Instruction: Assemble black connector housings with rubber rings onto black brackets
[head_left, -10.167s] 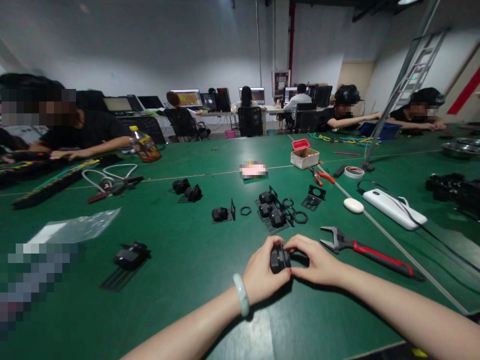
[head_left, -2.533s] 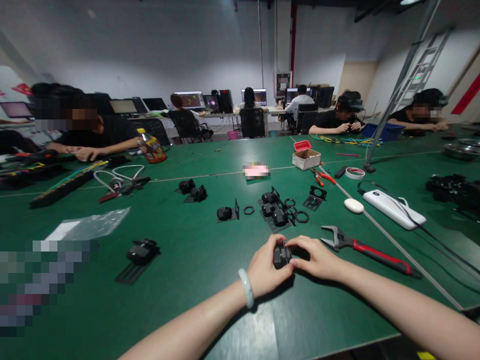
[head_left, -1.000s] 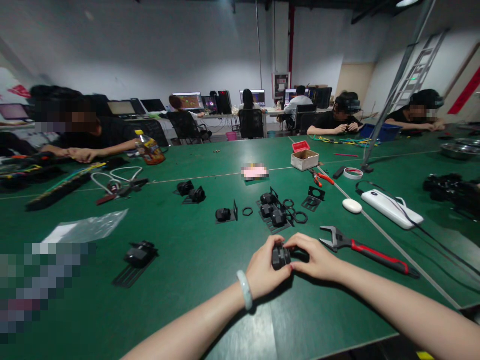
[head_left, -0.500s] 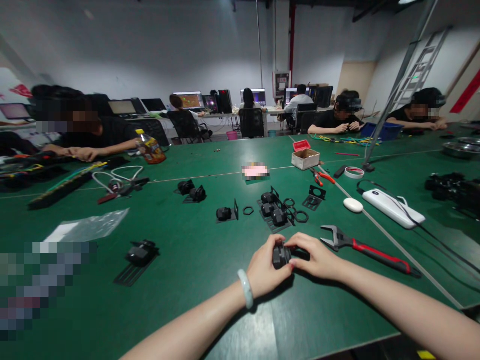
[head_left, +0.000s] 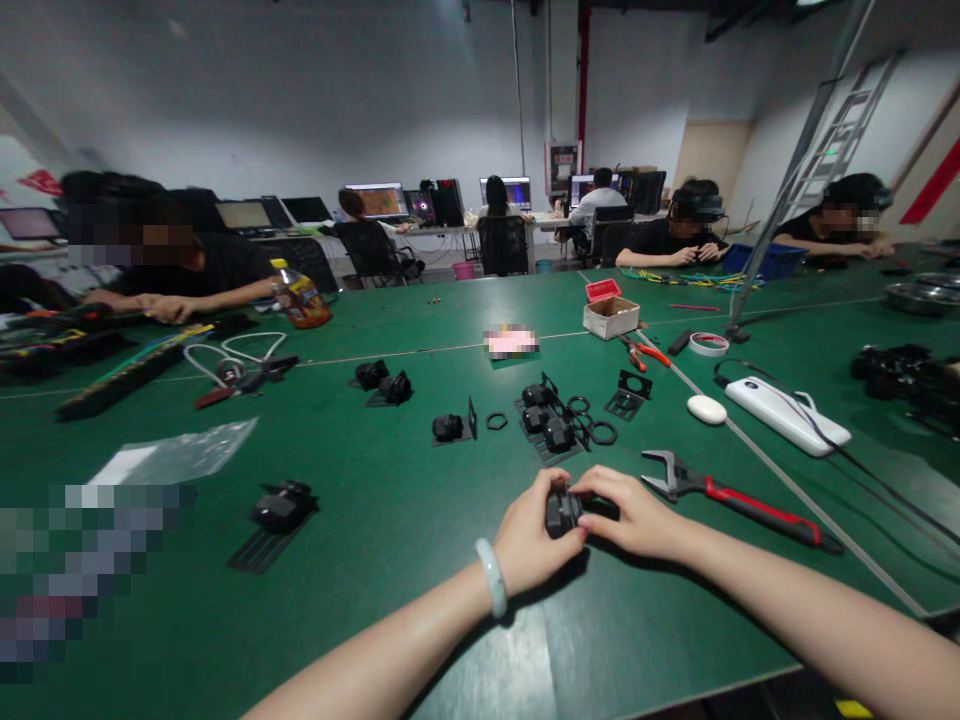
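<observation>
Near the front of the green table (head_left: 405,600), my left hand (head_left: 525,535) is closed around a black plastic cable gland (head_left: 561,512). My right hand (head_left: 630,512) pinches the same piece from its other side, where a black slotted bracket (head_left: 602,506) shows partly under the fingers. Just beyond my hands sits a cluster of black glands on brackets (head_left: 547,420), with loose ring nuts (head_left: 604,433) beside it. A single hex ring nut (head_left: 496,422) lies left of that cluster. Another gland on a bracket (head_left: 283,507) rests farther left.
Right of my hands lies a red-handled adjustable wrench (head_left: 765,512). Beyond it are a white power bank (head_left: 787,415) with a cable, a white oval object (head_left: 706,410) and pliers (head_left: 645,353). A small box (head_left: 611,318) stands farther back. Co-workers sit across the table.
</observation>
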